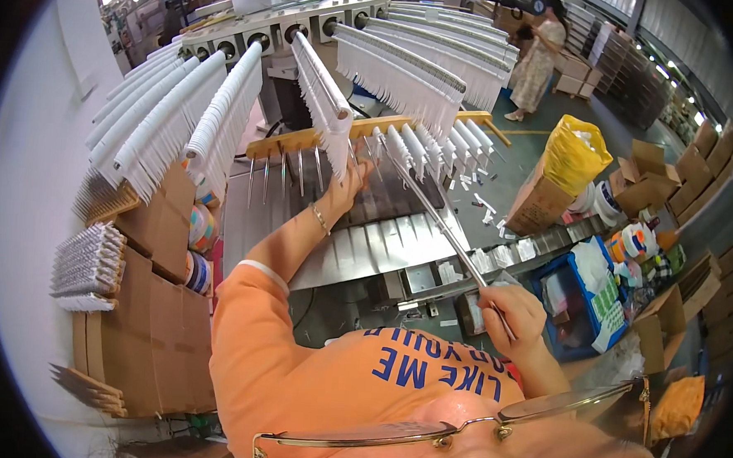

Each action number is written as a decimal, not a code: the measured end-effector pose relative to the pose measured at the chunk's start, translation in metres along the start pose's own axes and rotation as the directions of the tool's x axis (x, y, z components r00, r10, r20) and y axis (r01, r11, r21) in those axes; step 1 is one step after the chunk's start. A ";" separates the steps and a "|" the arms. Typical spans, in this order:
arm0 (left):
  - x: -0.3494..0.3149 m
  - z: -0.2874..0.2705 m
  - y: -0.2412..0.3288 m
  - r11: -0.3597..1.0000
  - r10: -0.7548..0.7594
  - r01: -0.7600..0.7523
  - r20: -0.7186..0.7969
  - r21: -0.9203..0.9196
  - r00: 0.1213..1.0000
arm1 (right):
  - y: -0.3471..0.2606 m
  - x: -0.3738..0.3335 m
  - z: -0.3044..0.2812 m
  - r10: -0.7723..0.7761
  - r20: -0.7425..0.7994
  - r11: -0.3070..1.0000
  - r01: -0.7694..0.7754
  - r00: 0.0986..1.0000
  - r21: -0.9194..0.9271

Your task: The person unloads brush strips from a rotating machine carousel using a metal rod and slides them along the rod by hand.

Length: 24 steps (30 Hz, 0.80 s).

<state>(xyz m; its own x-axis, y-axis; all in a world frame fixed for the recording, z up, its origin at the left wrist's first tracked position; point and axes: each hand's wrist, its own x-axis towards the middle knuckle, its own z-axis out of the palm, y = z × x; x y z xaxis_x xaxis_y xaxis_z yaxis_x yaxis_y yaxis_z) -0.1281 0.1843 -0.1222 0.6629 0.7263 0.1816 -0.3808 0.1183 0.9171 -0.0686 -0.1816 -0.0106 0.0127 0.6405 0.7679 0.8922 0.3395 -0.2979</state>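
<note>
My right hand (515,320) is closed around the lower end of a long metal rod (445,229), which slants up and left over the metal table. Its far end reaches the wooden bar (305,140) with metal pins. My left hand (350,185) reaches up to the pins just below the bar, beside a rod hung with white strips (318,85). Its fingers look bent together, but what they hold is hard to make out. White bundles (420,151) sit on the pins along the right part of the bar, while pins on the left are bare.
A machine head (286,17) carries several rods of white strips, fanned outward above the table (357,249). A yellow bag (574,149) in a carton and a blue crate (572,335) stand right. Cartons (150,325) and pin blocks (89,264) line the left. Another person (545,64) stands far back.
</note>
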 end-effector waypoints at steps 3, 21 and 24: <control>0.022 0.006 -0.001 0.986 0.100 -0.123 0.192 0.110 0.976 | -0.003 0.016 0.013 0.012 -0.016 0.998 -0.013 1.000 -0.060; -0.051 0.040 0.029 0.986 -0.090 0.072 0.114 0.149 0.989 | -0.029 -0.005 0.010 0.109 -0.099 0.988 -0.119 0.989 -0.100; 0.013 0.013 0.000 0.994 -0.050 0.065 0.160 -0.089 0.986 | -0.035 0.001 0.009 0.124 -0.090 0.984 -0.135 0.988 -0.120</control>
<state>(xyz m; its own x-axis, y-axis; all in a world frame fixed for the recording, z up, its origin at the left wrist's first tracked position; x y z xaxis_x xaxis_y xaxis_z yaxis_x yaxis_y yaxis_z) -0.1115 0.1851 -0.1153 0.7756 0.6020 0.1898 -0.3929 0.2250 0.8916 -0.1043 -0.1867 -0.0048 0.1641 0.6131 0.7728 0.9300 0.1650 -0.3284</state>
